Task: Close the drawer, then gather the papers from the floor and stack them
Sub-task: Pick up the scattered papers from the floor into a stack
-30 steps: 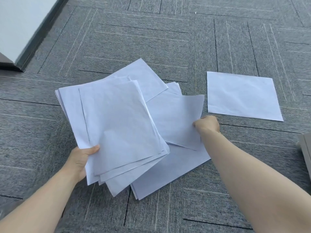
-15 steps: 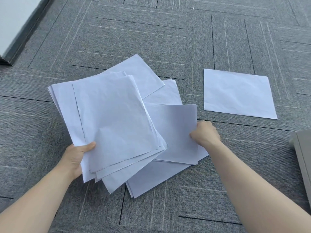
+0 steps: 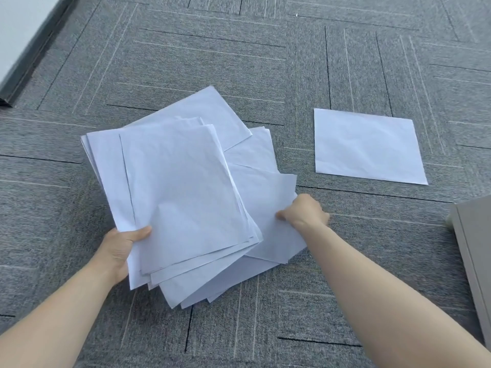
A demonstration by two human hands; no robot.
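Note:
A loose stack of white papers [image 3: 175, 192] is held above the grey carpet by my left hand [image 3: 121, 248], thumb on top at the stack's lower left corner. My right hand [image 3: 303, 212] pinches the edge of a single white sheet [image 3: 268, 208] that lies partly under the stack's right side. More white sheets [image 3: 210, 110] stick out beneath and behind the stack on the floor. One separate sheet [image 3: 368, 146] lies flat on the carpet to the right, apart from the rest.
The floor is grey carpet tile [image 3: 239, 54]. A grey cabinet or drawer corner [image 3: 475, 243] enters at the right edge. A white wall with a dark skirting [image 3: 29, 49] runs along the upper left.
My right hand has drawn the single sheet closer to me and toward the stack. The stack in my left hand has stayed almost where it was.

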